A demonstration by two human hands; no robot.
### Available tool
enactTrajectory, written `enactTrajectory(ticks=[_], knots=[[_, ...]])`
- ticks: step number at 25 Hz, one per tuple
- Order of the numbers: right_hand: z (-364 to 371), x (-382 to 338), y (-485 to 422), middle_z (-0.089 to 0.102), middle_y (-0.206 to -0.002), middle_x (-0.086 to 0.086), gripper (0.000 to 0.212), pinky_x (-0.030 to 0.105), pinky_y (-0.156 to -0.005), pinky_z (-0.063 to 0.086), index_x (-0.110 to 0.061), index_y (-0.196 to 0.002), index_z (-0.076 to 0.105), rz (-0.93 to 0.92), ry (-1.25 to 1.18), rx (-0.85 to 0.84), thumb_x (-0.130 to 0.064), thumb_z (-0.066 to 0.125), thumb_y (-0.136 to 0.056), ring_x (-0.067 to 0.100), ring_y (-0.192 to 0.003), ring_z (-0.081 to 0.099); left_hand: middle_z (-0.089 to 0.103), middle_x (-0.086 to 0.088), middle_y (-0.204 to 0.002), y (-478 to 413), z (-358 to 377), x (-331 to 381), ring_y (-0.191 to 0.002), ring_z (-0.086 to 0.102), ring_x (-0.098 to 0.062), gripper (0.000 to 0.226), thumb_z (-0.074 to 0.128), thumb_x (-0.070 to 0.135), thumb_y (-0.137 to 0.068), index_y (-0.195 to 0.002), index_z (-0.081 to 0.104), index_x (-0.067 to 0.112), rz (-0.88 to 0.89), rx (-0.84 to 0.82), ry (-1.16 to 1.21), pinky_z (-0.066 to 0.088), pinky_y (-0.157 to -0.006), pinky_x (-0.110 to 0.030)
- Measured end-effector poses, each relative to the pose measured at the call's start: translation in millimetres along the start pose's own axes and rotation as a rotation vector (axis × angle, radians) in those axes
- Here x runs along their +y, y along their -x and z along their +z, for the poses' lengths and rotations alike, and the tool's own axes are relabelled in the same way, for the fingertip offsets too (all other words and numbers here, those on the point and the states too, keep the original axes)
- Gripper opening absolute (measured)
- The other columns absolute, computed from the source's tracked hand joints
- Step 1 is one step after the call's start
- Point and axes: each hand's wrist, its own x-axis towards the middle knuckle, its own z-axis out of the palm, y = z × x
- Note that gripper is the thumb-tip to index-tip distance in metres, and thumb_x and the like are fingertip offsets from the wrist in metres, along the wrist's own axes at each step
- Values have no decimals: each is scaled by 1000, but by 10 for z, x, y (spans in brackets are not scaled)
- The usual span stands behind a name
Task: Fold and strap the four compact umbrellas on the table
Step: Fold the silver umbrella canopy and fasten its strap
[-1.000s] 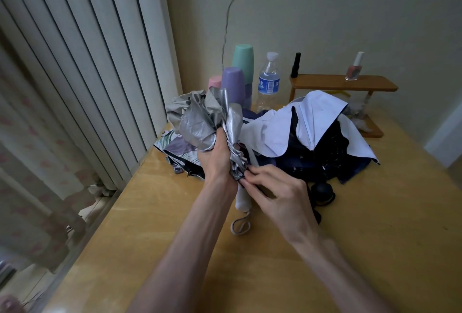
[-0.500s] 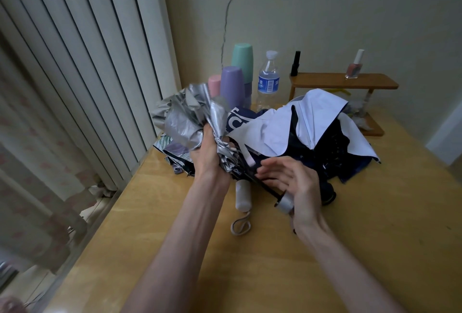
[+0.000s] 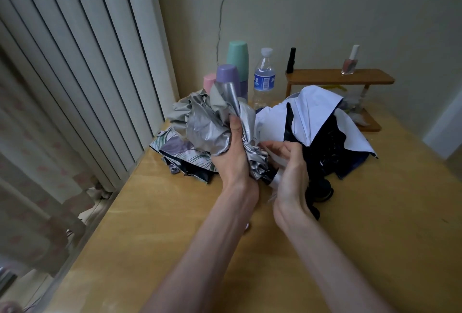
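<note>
A crumpled silver umbrella (image 3: 207,125) is held up over the wooden table (image 3: 375,225). My left hand (image 3: 233,160) grips its bunched canopy near the ribs. My right hand (image 3: 291,175) is curled round its white handle just below, partly hiding it. Behind my hands lies a white and navy umbrella (image 3: 317,117), spread loose, with a black handle (image 3: 322,191) by my right wrist. A floral purple and green umbrella (image 3: 180,150) lies flat under the silver one at the left.
Pastel cups (image 3: 237,57) and a water bottle (image 3: 264,77) stand at the back by the wall. A small wooden shelf (image 3: 340,78) holds nail polish bottles at the back right. Vertical blinds (image 3: 75,62) run along the table's left edge.
The silver umbrella's handle was lifted off the table and brought back up to the canopy. My right hand moved in and closed round that handle. My left hand kept its grip on the canopy.
</note>
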Motion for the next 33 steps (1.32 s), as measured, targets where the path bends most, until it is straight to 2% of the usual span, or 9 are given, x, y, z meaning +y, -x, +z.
enactTrajectory(ticks=[4, 10, 13, 19, 22, 23, 26, 30, 33], knots=[[26, 46, -47, 80, -94, 12, 48, 39, -78, 56, -17, -83, 78, 28, -15, -16, -35, 38, -102, 29, -94, 75, 78, -21, -111, -45, -43, -11, -98, 77, -41, 53, 92, 36, -80, -120, 76, 4, -55, -31, 39, 65, -85, -53], [15, -13, -118, 78, -90, 10, 50, 30, -61, 51, -15, -80, 77, 228, -114, -117, -36, 38, -104, 23, -74, 68, 69, -16, -86, -155, -58, -10, -67, 68, -30, 45, 86, 29, -86, -119, 69, 4, -123, -4, 62, 60, -63, -38], [73, -36, -84, 78, -94, 8, 43, 30, -69, 56, -14, -88, 78, 259, -143, -208, -30, 41, -105, 18, -76, 72, 63, -15, -77, -268, -93, 68, -60, 64, -28, 36, 83, 30, -85, -105, 63, 8, -163, -35, 61, 57, -60, -36], [153, 96, -91, 76, -99, 3, 40, 40, -85, 55, -29, -86, 75, -33, 95, -325, -22, 43, -108, 20, -98, 71, 53, -5, -65, -386, -128, 228, -55, 58, -23, 30, 77, 33, -89, -99, 59, 12, -229, -86, 37, 53, -60, -35], [52, 33, -129, 73, -96, 3, 16, 31, -75, 53, -18, -102, 69, -101, 250, -465, -23, 56, -108, 14, -89, 68, 61, -7, -78, -457, -134, 346, -61, 64, -21, 24, 73, 29, -96, -107, 62, 11, -156, -76, 54, 57, -54, -30], [19, 7, -139, 74, -97, 4, 7, 27, -73, 52, -15, -107, 68, -130, 289, -513, -20, 65, -104, 14, -86, 69, 65, -10, -88, -502, -151, 404, -71, 67, -24, 27, 74, 29, -95, -111, 64, 10, -108, -75, 82, 59, -61, -33], [-63, 52, -189, 77, -100, 4, 34, 25, -75, 57, -11, -115, 69, -324, 445, -579, -9, 86, -86, 16, -90, 74, 71, -20, -112, -616, -232, 496, -94, 69, -34, 59, 83, 31, -81, -126, 68, -3, -5, -26, 153, 61, -85, -49], [-37, 169, -199, 75, -93, -6, 35, 36, -76, 62, -17, -113, 70, -626, 673, -480, -23, 88, -84, 15, -85, 74, 73, -21, -95, -581, -226, 487, -80, 71, -32, 44, 79, 26, -87, -115, 71, -8, 11, 72, 157, 63, -80, -50], [-42, 204, -190, 69, -81, -7, 28, 30, -67, 57, -14, -100, 69, -967, 885, -338, -30, 85, -83, 13, -71, 66, 71, -17, -87, -526, -209, 476, -73, 70, -29, 26, 76, 28, -90, -97, 71, 3, -72, 51, 158, 62, -74, -42]])
